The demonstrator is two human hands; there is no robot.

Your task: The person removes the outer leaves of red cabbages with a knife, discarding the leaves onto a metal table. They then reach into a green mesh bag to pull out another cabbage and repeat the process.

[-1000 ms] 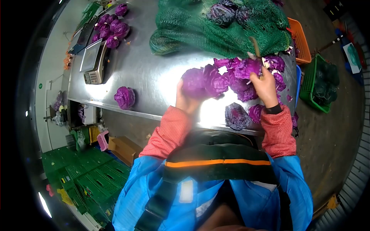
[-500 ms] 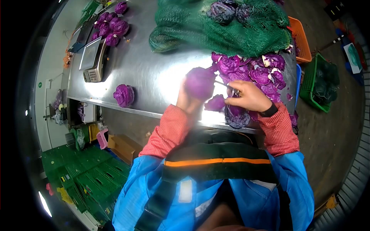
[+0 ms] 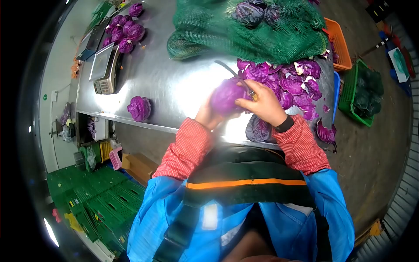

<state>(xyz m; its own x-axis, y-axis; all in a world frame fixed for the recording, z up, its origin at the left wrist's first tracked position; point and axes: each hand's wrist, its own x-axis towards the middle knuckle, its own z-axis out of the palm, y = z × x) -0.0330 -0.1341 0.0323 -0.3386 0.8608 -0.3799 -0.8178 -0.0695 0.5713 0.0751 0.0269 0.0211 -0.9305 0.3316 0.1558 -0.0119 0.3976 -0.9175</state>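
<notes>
My left hand (image 3: 207,114) cups a purple cabbage (image 3: 228,98) from its left and underside, above the metal table near its front edge. In my right hand (image 3: 265,104) is a knife (image 3: 227,68), its dark curved blade reaching up and left past the top of the cabbage. The right thumb rests against the cabbage's right side, while the fingers wrap round the handle. Below the right hand, another cabbage (image 3: 257,129), darker and duller, sits at the table edge. Loose purple leaves (image 3: 293,85) lie heaped beyond my right hand.
Green netting (image 3: 205,39) with dark cabbages covers the far side. Left are a scale (image 3: 104,85), one cabbage (image 3: 139,108) and several more (image 3: 126,31). An orange crate (image 3: 345,52) and a green crate (image 3: 348,94) stand right of the table (image 3: 166,87).
My right hand has moved left and up against the held cabbage, and more of the blade shows above it. A loose leaf formerly below the hands is no longer visible there.
</notes>
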